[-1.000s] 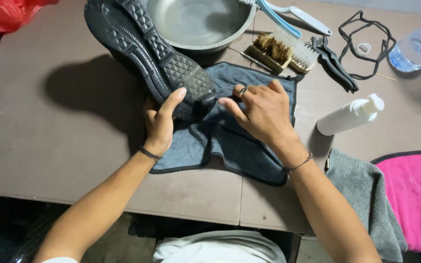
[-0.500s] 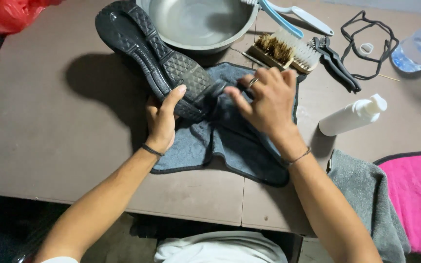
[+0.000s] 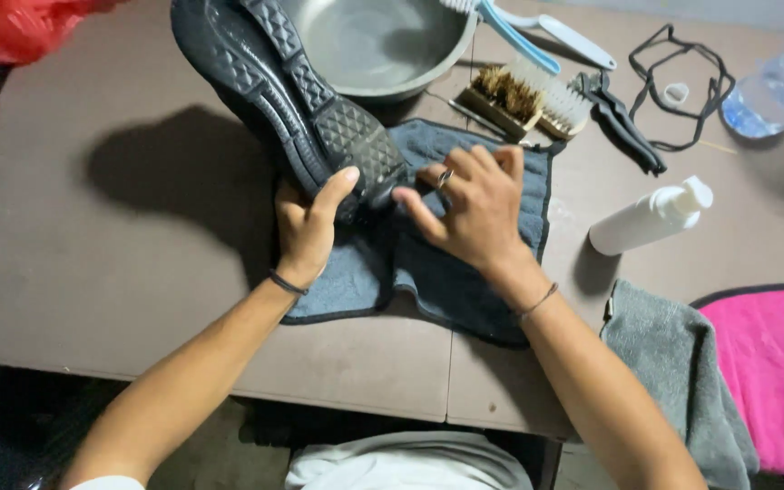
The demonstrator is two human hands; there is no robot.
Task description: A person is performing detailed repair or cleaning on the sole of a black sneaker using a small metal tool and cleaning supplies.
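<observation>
Two bare hands meet over a dark blue-grey cloth spread on a brown table. Your left hand grips the heel end of a black shoe, thumb curled up over the patterned sole and fingers wrapped out of sight beneath, so the shoe stands tilted with its sole toward you and its toe reaching up beside a grey metal basin. Your right hand has its fingers bent and bunched, pressing a fold of the cloth against the shoe's heel; whether it pinches the cloth or only pushes it I cannot tell. Because only the heel is held, the long free end could likely swing and knock the basin's rim. A hard rub might drag the loose cloth along the table, since nothing pins it. Near your right forearm lies a white pump bottle on its side, which a wide elbow sweep could set rolling. Behind the right hand, a bristle brush and black pliers sit just past the cloth's far edge, close enough to be nudged.
</observation>
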